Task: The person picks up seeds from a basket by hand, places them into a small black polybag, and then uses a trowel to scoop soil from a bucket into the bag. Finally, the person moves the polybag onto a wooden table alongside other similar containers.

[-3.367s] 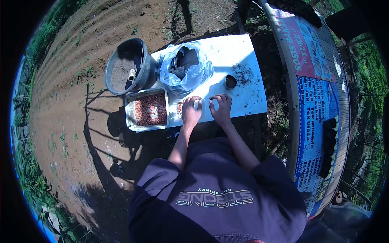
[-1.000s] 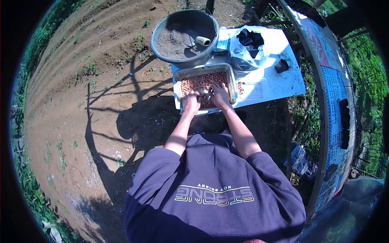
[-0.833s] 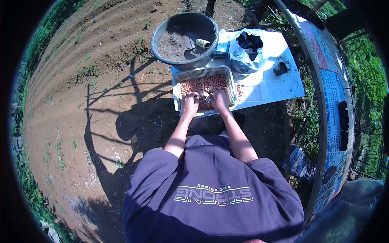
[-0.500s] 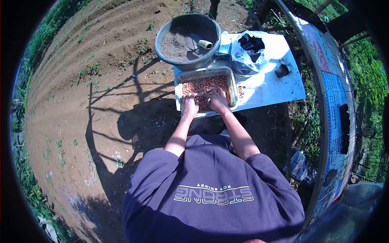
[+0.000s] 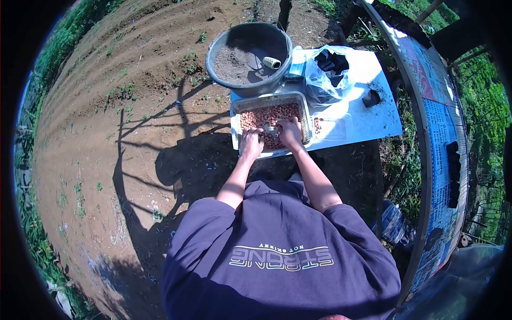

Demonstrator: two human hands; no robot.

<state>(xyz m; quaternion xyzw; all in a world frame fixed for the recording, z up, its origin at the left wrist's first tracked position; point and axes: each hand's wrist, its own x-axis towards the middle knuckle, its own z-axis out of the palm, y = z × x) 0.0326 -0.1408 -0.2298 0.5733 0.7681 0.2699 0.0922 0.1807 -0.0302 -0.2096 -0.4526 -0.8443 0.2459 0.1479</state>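
Note:
A woven plastic basket (image 5: 306,114) holds a layer of reddish-brown seeds (image 5: 272,113) that look like peanuts or beans. Both my hands reach into its near half. My left hand (image 5: 252,143) is over the seeds at the left, fingers bent inward. On the right, my right hand (image 5: 289,133) has its fingers curled in against a whitish, see-through piece of plastic (image 5: 270,131). This plastic lies between the two hands, with the left fingertips right at its edge. What the left fingers grip cannot be made out.
Behind the basket stands a large dark tub (image 5: 211,72) of soil with a ridged pale cup (image 5: 271,63) in it. A clear bag of black pieces (image 5: 330,80), a shallow clear tray (image 5: 336,127) with some seeds and a small black pot (image 5: 372,98) share the white table (image 5: 381,120).
My hands have shifted slightly among the seeds and my right hand has turned inward. The whitish plastic now shows clearly between them. The view has shifted slightly.

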